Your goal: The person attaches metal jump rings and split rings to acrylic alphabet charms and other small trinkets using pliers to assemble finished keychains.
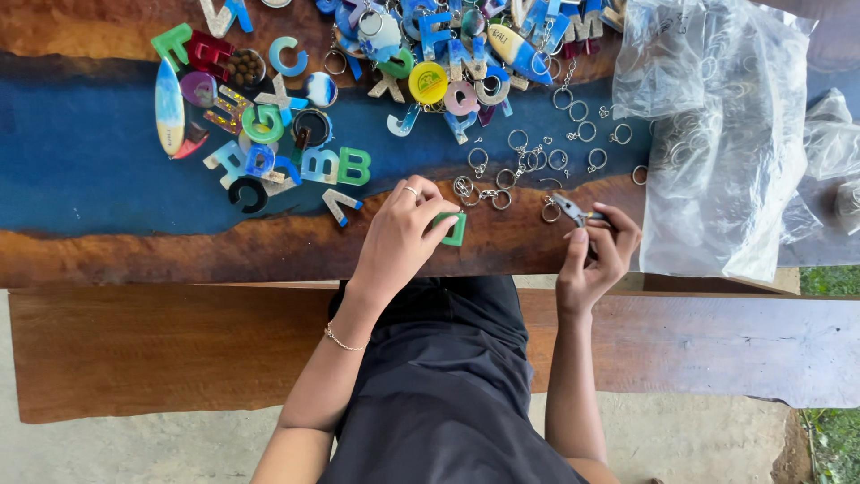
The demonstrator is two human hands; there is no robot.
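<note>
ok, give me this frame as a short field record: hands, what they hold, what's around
left hand: holds a green letter piece against the table
right hand: grips small pliers, tips at a metal ring
table: wood with a blue resin band
loose key rings: scattered beyond the hands
coloured letter charms: piled at the far left and centre
clear plastic bag: at the right, rings inside

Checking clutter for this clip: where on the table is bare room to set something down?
Bare: the blue strip left of the surfboard charm, and the brown edge left of the left hand. Crowded: letter pile, loose rings, plastic bags beyond the right hand.
</note>
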